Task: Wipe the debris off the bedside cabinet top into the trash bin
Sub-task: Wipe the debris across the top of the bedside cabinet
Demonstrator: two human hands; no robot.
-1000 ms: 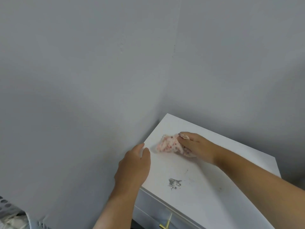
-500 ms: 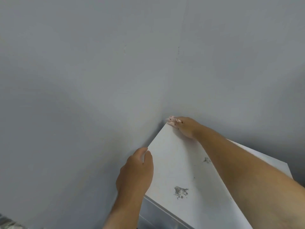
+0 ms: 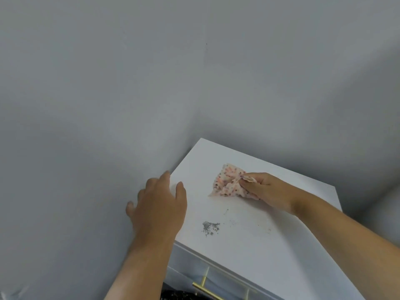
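A white bedside cabinet top [image 3: 285, 241] fills the lower right, set into a corner of grey walls. My right hand [image 3: 268, 190] grips a crumpled pink speckled cloth [image 3: 227, 181] and presses it on the top near the middle. A small patch of grey debris [image 3: 210, 228] lies near the front left edge, with fainter specks [image 3: 233, 221] to its right. My left hand [image 3: 160, 204] rests with spread fingers on the cabinet's left edge, against the wall. No trash bin is in view.
Grey walls [image 3: 108, 105] close in at the left and back of the cabinet. A brass drawer handle [image 3: 207, 292] shows below the front edge. Something dark and speckled [image 3: 173, 295] lies under the drawer at the bottom.
My right hand has drawn the cloth back from the far corner toward the middle of the top. My left hand's fingers have spread wider on the left edge.
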